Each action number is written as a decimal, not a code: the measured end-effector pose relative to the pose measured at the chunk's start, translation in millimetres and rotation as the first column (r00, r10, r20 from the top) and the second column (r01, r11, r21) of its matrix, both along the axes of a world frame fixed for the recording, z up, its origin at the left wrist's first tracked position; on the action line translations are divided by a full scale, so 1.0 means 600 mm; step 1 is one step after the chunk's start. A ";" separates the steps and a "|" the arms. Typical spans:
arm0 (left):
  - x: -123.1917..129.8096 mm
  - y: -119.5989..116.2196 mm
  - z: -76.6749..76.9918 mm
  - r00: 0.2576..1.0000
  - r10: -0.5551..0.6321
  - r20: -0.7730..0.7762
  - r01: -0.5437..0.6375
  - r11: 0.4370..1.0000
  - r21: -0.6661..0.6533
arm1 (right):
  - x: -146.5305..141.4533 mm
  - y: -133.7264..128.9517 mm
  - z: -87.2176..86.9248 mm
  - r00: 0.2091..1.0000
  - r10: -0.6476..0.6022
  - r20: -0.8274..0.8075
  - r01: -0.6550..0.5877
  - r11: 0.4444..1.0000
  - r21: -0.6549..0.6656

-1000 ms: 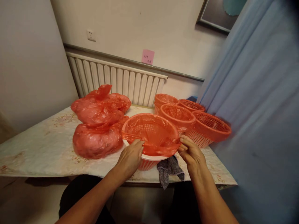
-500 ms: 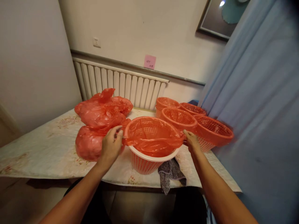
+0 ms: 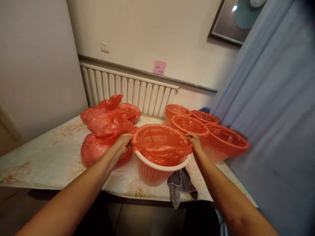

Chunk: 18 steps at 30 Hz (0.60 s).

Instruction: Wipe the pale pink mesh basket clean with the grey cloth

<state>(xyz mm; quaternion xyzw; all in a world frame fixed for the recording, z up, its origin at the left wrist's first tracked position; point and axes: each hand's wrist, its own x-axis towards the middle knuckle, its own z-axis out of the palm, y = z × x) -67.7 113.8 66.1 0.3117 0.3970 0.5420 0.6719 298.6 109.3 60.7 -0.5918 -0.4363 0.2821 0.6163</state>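
A white perforated plastic basket [image 3: 153, 170] stands upright before me, with a red plastic bag [image 3: 162, 151] lining it. The bag is folded over the far part of the rim, while at the near side its edge spans across the opening and leaves the white rim bare. At the basket's left side, my left hand [image 3: 124, 141] is closed on the bag's edge. My right hand [image 3: 194, 141] grips the same edge at the right side. Some fingertips of both hands are hidden behind the plastic.
Filled red bags [image 3: 98, 147] lie at the left. Several lined baskets [image 3: 216, 154] stand at the right by a blue curtain [image 3: 265, 98]. A dark grey cloth [image 3: 180, 183] lies at the front edge of the flowered table cover [image 3: 49, 160]. A radiator [image 3: 128, 86] runs along the wall.
Both hands have shifted slightly inward and away from me along the basket's sides, keeping hold of the bag's edge. The view has tilted a little.
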 end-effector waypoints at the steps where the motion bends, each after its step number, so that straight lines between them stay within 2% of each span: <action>1: 0.000 0.005 0.000 0.993 0.091 -0.076 -0.088 0.995 0.046 | 0.001 0.007 0.007 0.999 -0.033 0.039 0.032 0.999 0.032; 4: -0.002 0.025 0.009 0.900 0.361 -0.245 -0.304 0.922 0.242 | -0.007 0.026 0.037 0.985 -0.114 0.133 0.095 0.985 0.141; 6: -0.002 0.037 0.026 0.829 0.477 -0.291 -0.364 0.856 0.367 | -0.020 0.038 0.059 0.976 -0.137 0.168 0.101 0.973 0.207; 8: 0.001 0.046 0.048 0.785 0.538 -0.307 -0.368 0.804 0.467 | -0.038 0.046 0.080 0.975 -0.133 0.177 0.086 0.964 0.254; 12: 0.025 0.049 0.095 0.785 0.538 -0.307 -0.296 0.761 0.577 | -0.083 0.055 0.113 0.990 -0.027 0.137 -0.013 0.959 0.285; 16: 0.072 0.037 0.131 0.846 0.428 -0.319 -0.168 0.781 0.601 | -0.146 0.049 0.127 0.973 0.193 0.129 -0.222 0.939 0.264; 18: 0.100 0.027 0.142 0.875 0.356 -0.326 -0.099 0.794 0.600 | -0.184 0.041 0.128 0.930 0.320 0.182 -0.358 0.904 0.236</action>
